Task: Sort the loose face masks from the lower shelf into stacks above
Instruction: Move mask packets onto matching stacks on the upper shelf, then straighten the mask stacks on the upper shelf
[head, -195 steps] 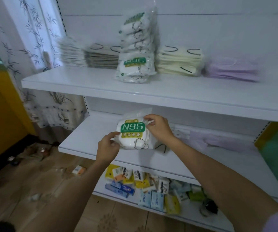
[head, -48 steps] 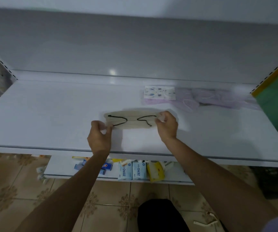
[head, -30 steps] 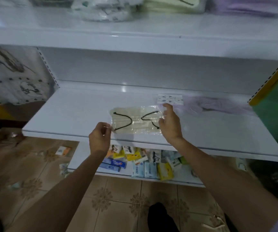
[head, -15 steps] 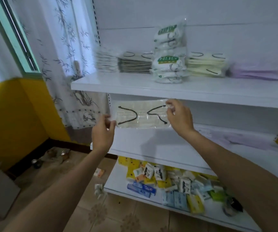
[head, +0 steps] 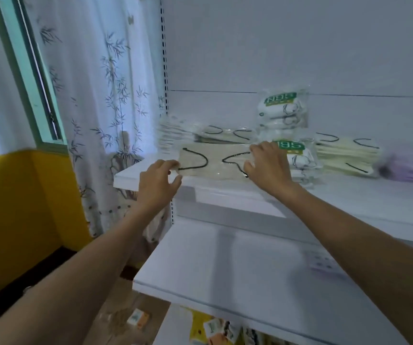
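**Friend:** Where is the mask just now?

**Me:** I am holding the mask (head: pixel 215 164) at the middle of the frame, over the front edge of the upper shelf (head: pixel 349 195). It is lying nearly flat, loops up. I cannot tell whether it is touching the shelf.

**Friend:** How are you gripping it?

**Me:** My left hand (head: pixel 159 180) is pinching the wrapper's left end between thumb and fingers. My right hand (head: pixel 266 165) is curling its fingers over the right end. I am taking it by both ends because the wrapper looks thin and floppy, and held at one end it would likely droop.

**Friend:** Why there and not further right?

**Me:** I am lining it up with the dark stack (head: pixel 225 136) just behind it, which is showing the same black loops. The N95 packs (head: pixel 284 113) are standing to the right of that, with the cream stack (head: pixel 347 155) and the purple stack (head: pixel 412 171) beyond them, so each kind is getting its own pile.

**Friend:** What is the next move asking for?

**Me:** I am judging it needs a lift and a slide back onto that pile, kept level so the pile is not pushed askew.

**Friend:** Much left?

**Me:** Low on the right, something purple (head: pixel 325 266) is lying blurred on the lower shelf (head: pixel 225 265). It is probably more masks.
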`<state>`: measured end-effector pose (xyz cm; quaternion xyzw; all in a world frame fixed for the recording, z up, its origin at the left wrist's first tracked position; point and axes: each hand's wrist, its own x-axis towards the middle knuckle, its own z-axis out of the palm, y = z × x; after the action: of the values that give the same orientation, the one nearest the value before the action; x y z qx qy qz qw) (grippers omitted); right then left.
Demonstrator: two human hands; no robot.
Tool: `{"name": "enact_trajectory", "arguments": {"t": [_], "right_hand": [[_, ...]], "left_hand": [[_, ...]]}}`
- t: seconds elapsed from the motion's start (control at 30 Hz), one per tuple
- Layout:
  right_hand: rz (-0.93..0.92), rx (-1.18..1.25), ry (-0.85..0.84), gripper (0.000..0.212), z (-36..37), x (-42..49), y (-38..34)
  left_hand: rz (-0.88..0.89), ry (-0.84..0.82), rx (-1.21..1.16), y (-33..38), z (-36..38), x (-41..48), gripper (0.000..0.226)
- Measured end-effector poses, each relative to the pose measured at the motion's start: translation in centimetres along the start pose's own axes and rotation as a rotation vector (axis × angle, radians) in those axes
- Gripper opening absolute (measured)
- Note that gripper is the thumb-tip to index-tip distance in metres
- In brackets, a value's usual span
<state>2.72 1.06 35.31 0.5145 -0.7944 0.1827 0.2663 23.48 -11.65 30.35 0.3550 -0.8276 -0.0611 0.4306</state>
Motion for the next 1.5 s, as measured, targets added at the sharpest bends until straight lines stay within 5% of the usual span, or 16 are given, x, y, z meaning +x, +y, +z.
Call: {"name": "enact_trajectory", "arguments": {"t": [0.57, 0.9, 1.07, 1.37, 1.5], "right_hand": [[-0.054, -0.672, -0.147, 0.027, 7.4, 21.8, 0.0], [0.033, -1.095, -0.437, 0.044, 12.2, 25.6, 1.4], [0.042, -0.988, -0.385, 0.039, 12.7, 25.8, 1.5], [-0.035, -0.361, -0.066, 0.032, 8.2, 21.9, -0.5], [-0.076, -0.323, 0.028, 0.031, 5.0, 17.2, 0.0]], "left_hand": [[0.175, -0.046, 0.033, -6.5, 10.3, 22.5, 0.027], [0.397, -0.211, 0.169, -7.0, 14.8, 27.8, 0.032], [0.439, -0.182, 0.175, -7.2, 15.1, 28.5, 0.034], [0.459, -0.128, 0.065, -4.5, 11.1, 24.6, 0.039], [0.486, -0.144, 0.028, -0.6, 9.2, 20.3, 0.033]]}}
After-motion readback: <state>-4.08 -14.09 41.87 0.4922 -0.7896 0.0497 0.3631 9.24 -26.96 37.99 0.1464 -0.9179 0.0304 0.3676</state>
